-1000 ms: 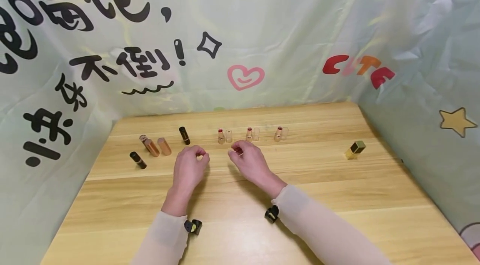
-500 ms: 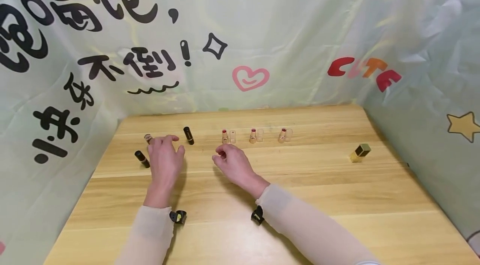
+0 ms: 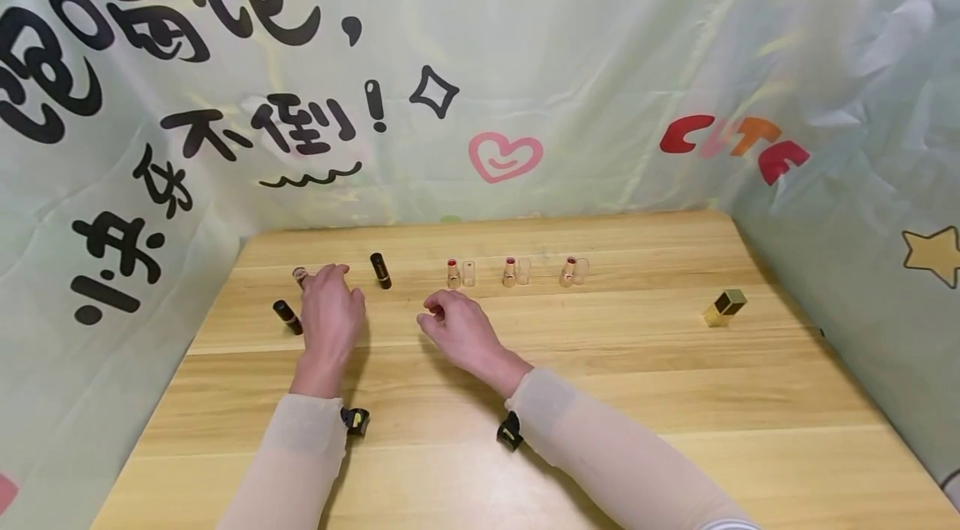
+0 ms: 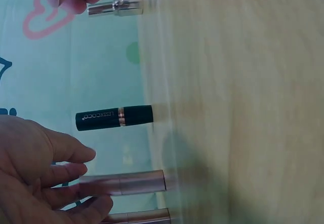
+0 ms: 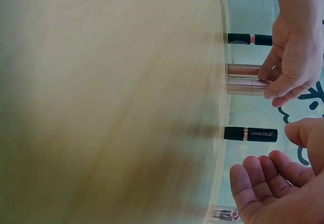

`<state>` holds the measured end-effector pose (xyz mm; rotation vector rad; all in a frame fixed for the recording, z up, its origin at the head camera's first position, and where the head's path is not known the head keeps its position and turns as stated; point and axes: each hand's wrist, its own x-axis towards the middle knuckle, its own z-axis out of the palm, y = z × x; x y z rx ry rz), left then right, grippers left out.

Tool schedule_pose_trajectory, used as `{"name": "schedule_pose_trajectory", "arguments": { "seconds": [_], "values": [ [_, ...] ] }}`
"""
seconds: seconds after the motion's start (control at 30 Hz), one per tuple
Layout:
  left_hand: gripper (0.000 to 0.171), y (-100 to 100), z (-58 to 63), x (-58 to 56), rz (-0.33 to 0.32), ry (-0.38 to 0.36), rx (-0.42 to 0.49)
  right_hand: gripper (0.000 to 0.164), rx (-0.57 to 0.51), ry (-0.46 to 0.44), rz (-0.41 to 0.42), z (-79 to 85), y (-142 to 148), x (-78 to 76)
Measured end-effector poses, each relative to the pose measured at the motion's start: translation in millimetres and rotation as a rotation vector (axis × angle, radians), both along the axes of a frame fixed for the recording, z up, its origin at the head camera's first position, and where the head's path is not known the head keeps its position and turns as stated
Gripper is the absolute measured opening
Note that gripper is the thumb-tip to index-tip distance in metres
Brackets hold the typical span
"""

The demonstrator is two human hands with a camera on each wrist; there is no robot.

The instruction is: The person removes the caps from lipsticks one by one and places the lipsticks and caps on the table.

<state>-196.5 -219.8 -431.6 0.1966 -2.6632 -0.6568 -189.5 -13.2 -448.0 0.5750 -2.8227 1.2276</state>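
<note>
At the left of the table my left hand (image 3: 328, 313) reaches over two upright rose-gold lipsticks (image 4: 144, 182), which it hides in the head view. In the right wrist view its thumb and fingers lie on either side of the upper end of the nearer rose-gold lipstick (image 5: 247, 86). My right hand (image 3: 459, 330) is held over the middle of the table, fingers loosely curled, with nothing in it. A black lipstick (image 3: 381, 271) stands between and behind the hands; another black lipstick (image 3: 288, 317) stands left of my left hand.
Three uncapped red lipsticks (image 3: 453, 273) stand in a row at the back, each beside its clear cap (image 3: 468, 273). A gold lipstick (image 3: 724, 308) stands far right. A small item (image 3: 300, 274) shows behind my left hand. Printed cloth (image 3: 600, 97) hangs behind the table.
My left hand has moved left from the middle to the rose-gold lipsticks and stays there. My right hand has shifted slightly left. The view has turned a little left.
</note>
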Motion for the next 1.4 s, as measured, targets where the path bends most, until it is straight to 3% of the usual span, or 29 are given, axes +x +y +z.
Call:
{"name": "schedule_pose_trajectory", "arguments": {
  "seconds": [0.33, 0.63, 0.83, 1.0, 1.17, 1.4],
  "values": [
    [0.032, 5, -5.4, 2.0, -0.009, -0.005, -0.009, 0.031, 0.004, -0.014, -0.001, -0.9, 1, 0.0],
    [0.040, 29, -6.2, 9.8, -0.048, -0.088, 0.092, 0.027, 0.009, 0.000, -0.031, -1.3, 8, -3.3],
    [0.025, 55, -2.6, 16.2, -0.133, -0.111, 0.082, 0.029, -0.004, 0.013, -0.045, 3.9, 14, -4.8],
    [0.018, 76, -3.3, 17.6, -0.231, -0.082, 0.057, 0.031, -0.048, 0.010, -0.040, 10.0, 18, -5.3],
    [0.035, 94, -5.4, 17.4, -0.319, -0.053, 0.085, 0.023, -0.042, -0.009, -0.050, 15.6, 25, -4.0],
    [0.056, 107, -9.6, 17.5, -0.408, -0.093, 0.212, 0.011, -0.015, -0.018, -0.091, 20.9, 43, -5.2]
  ]
}}
